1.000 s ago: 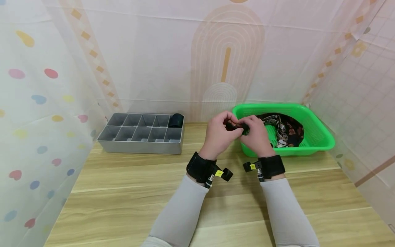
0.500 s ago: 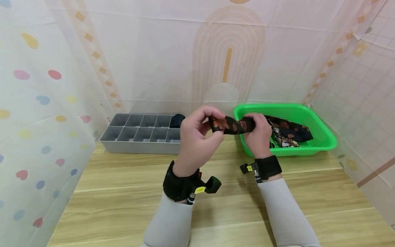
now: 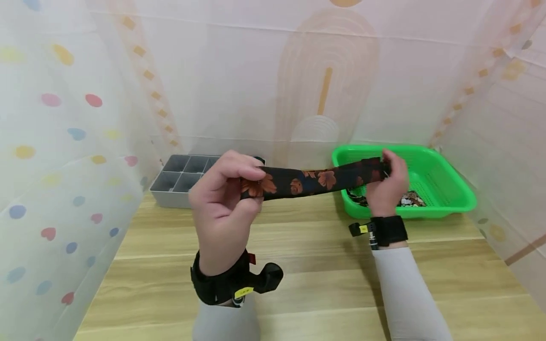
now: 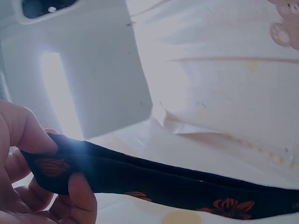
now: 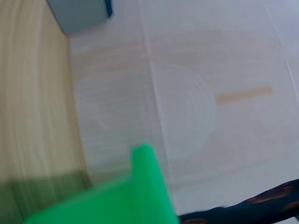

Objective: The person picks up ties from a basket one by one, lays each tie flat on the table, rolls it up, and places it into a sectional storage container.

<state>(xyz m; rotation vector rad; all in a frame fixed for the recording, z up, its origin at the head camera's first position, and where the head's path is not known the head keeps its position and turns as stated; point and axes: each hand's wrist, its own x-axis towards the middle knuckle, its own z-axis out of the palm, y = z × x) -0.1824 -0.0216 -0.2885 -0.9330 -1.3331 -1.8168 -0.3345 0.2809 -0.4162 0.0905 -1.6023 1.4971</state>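
A dark necktie with orange flowers is stretched nearly level above the table, between both hands. My left hand pinches its left end between thumb and fingers. In the left wrist view the same fingers hold the necktie, whose band looks folded along its length. My right hand grips the right end, over the front of the green basket. The right wrist view shows only a stretch of the necktie at the lower right, beside the blurred green basket rim.
Patterned cloth with pale and dark flecks lies in the basket. A grey divided box stands at the back left, partly hidden behind my left hand; a dark rolled item shows at its back right. A printed curtain hangs behind the wooden table.
My left hand has moved left and nearer, my right hand slightly right. The necktie, bunched between the hands earlier, is drawn out long, and less dark cloth shows in the basket.
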